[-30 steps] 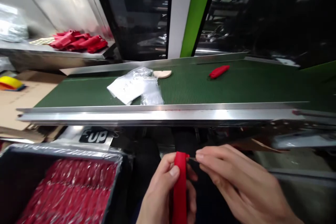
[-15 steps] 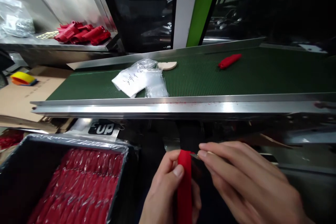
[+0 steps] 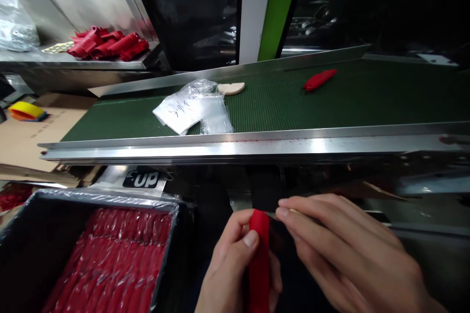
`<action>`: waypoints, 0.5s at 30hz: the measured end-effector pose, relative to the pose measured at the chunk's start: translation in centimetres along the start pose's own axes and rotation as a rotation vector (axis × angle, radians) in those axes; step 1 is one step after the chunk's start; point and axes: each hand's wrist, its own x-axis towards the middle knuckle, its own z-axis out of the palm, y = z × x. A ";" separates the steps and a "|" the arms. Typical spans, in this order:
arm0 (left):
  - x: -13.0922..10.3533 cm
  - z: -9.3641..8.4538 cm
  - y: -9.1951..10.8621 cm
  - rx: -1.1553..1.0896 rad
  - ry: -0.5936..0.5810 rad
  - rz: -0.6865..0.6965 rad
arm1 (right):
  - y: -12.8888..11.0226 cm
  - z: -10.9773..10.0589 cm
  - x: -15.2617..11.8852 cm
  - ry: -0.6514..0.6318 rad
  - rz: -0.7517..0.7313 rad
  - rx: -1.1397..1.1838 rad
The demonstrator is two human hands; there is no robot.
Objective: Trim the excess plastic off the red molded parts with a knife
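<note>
My left hand (image 3: 231,259) is wrapped round a long red plastic part (image 3: 259,269), its thumb pressed along the near side. From the right, my right hand (image 3: 348,249) pinches a small knife (image 3: 272,215) with a thin metal blade. The blade's tip meets the upper right edge of the red part; most of the knife's handle is hidden by my fingers. A similar red part (image 3: 320,80) lies alone on the green conveyor belt (image 3: 271,107) beyond my hands.
A dark bin (image 3: 172,234) at lower left holds rows of bagged red parts. On the belt lie plastic bags (image 3: 191,107) and a pale half-round piece (image 3: 231,89). The conveyor's metal rail (image 3: 176,149) runs across, and red parts (image 3: 106,44) heap on a metal shelf.
The view has shifted slightly, so the surroundings sit a little further left. Both hands stay nearly in place, with the blade still at the red part's upper edge.
</note>
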 end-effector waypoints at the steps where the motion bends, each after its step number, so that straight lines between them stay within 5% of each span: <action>1: 0.0 0.0 -0.1 0.005 0.004 0.001 | 0.0 0.0 0.1 0.000 -0.002 -0.002; 15: 0.0 0.6 0.3 -0.017 0.151 0.002 | -0.8 0.0 -0.6 -0.076 -0.070 -0.050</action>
